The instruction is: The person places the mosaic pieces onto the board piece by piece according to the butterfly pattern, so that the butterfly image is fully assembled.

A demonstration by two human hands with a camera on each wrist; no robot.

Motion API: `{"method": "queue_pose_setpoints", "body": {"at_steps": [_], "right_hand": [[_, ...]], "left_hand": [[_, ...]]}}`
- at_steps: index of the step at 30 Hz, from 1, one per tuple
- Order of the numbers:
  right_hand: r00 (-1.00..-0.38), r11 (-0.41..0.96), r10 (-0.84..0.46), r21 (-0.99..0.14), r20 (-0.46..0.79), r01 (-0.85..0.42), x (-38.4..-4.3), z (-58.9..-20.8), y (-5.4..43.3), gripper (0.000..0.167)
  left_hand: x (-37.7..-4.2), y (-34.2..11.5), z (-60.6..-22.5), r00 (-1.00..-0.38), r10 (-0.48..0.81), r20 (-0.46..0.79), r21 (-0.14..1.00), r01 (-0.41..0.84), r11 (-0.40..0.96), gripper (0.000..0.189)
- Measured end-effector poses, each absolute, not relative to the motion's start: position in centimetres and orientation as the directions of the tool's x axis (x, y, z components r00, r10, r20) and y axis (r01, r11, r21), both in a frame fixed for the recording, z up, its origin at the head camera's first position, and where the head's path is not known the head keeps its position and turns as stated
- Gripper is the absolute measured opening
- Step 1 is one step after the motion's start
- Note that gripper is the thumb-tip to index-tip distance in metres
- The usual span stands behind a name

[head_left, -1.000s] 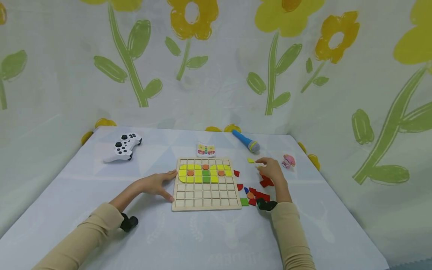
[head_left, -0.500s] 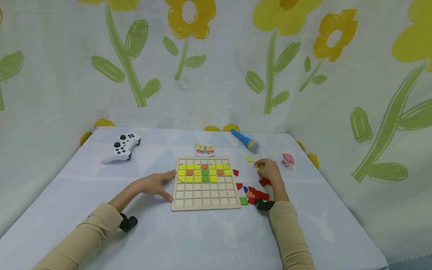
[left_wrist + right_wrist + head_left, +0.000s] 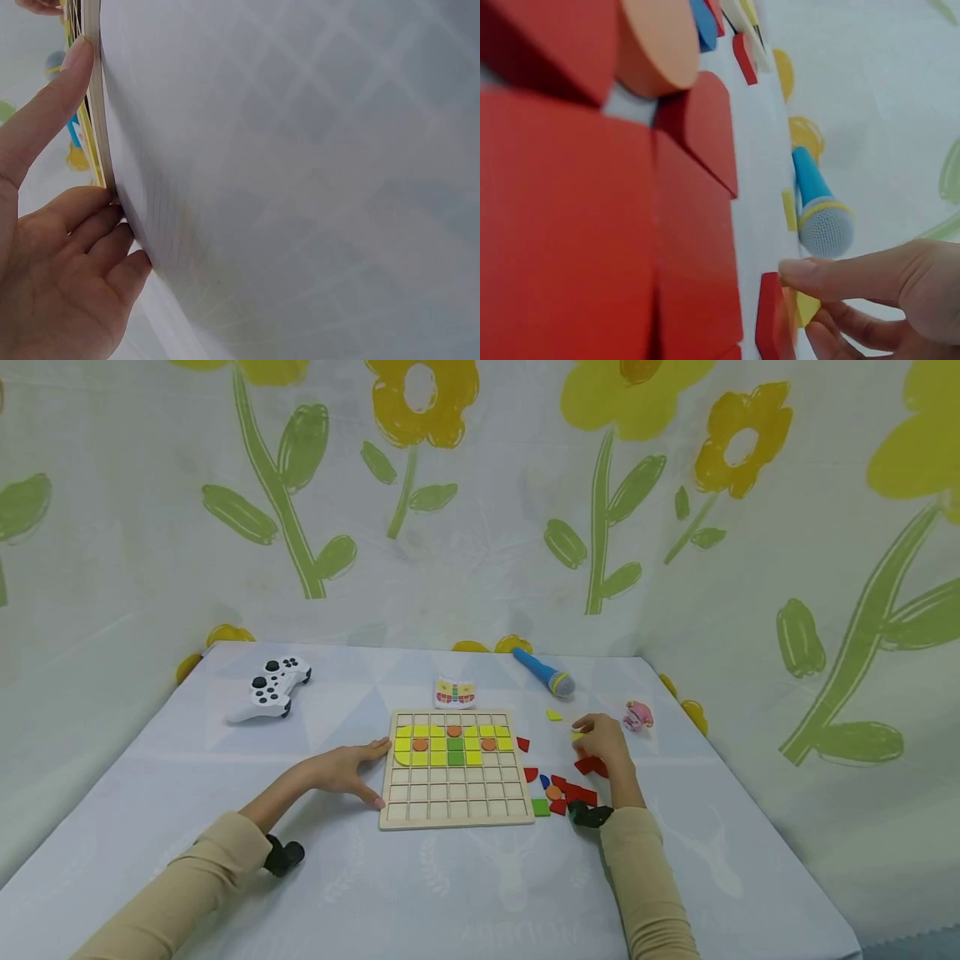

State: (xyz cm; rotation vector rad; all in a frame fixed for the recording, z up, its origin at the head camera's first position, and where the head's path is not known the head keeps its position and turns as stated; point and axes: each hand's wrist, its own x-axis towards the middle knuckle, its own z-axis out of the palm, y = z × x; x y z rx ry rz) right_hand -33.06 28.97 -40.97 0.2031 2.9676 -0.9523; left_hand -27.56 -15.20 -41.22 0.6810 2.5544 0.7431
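A wooden grid board (image 3: 457,793) lies flat with yellow, orange and green tiles filling part of its upper rows. My left hand (image 3: 339,770) spreads thumb and fingers along the board's left edge; in the left wrist view the thumb (image 3: 52,105) rests against that edge. Right of the board, my right hand (image 3: 606,742) pinches a small yellow tile (image 3: 805,307) between thumb and fingers, low over the table. A red tile (image 3: 769,319) stands close beside it in the right wrist view, with an orange sliver between. Another yellow tile (image 3: 554,716) lies just beyond this hand.
Loose red tiles (image 3: 581,794), an orange disc (image 3: 553,792) and a green square (image 3: 541,807) lie right of the board. Behind are a butterfly pattern card (image 3: 454,693) and a blue microphone (image 3: 543,672). A white game controller (image 3: 272,688) sits left, a pink figurine (image 3: 638,716) right.
My right hand has shifted slightly right, its fingertips drawing away from the far yellow tile and onto the nearer one. The left hand stays at the board's edge.
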Motion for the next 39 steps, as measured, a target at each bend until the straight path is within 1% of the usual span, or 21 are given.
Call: {"method": "queue_pose_setpoints", "body": {"at_steps": [3, 7, 11, 15, 22, 28, 32, 36, 39], "right_hand": [[-0.990, 0.804, 0.120, -0.578, -0.074, 0.141, -32.9, -40.8, 29.2, 0.026], [-0.992, 0.808, 0.113, -0.574, -0.064, 0.129, -32.6, -40.5, 29.4, 0.023], [-0.995, 0.806, 0.098, -0.583, -0.033, 0.099, -32.5, -40.3, 29.3, 0.018], [-0.999, 0.812, 0.052, -0.583, 0.012, 0.035, -32.4, -39.8, 28.7, 0.015], [-0.994, 0.805, -0.076, -0.584, 0.076, -0.106, -32.1, -38.8, 26.5, 0.015], [-0.980, 0.789, -0.188, -0.584, 0.068, -0.192, -31.9, -38.3, 24.0, 0.015], [-0.957, 0.779, -0.286, -0.568, 0.056, -0.266, -31.7, -38.2, 22.1, 0.015], [-0.919, 0.737, -0.393, -0.586, 0.035, -0.337, -31.5, -38.5, 20.5, 0.015], [-0.895, 0.714, -0.447, -0.597, 0.014, -0.366, -31.4, -39.0, 19.6, 0.014]], "left_hand": [[-27.5, -15.2, -41.2, -0.802, 0.553, -0.225, 0.582, 0.344, 0.737, 0.105], [-27.6, -15.2, -41.2, -0.801, 0.556, -0.222, 0.586, 0.346, 0.733, 0.105], [-27.8, -15.3, -41.4, -0.802, 0.552, -0.226, 0.583, 0.342, 0.737, 0.106], [-27.9, -15.4, -41.5, -0.804, 0.547, -0.232, 0.575, 0.340, 0.744, 0.107], [-27.8, -15.3, -41.4, -0.807, 0.540, -0.239, 0.577, 0.329, 0.747, 0.107], [-27.6, -15.2, -41.3, -0.807, 0.542, -0.235, 0.579, 0.332, 0.745, 0.106], [-27.5, -15.2, -41.1, -0.805, 0.544, -0.236, 0.582, 0.331, 0.743, 0.106], [-27.5, -15.2, -41.1, -0.804, 0.545, -0.239, 0.581, 0.331, 0.743, 0.106], [-27.5, -15.2, -41.2, -0.803, 0.545, -0.240, 0.582, 0.331, 0.743, 0.106]]}}
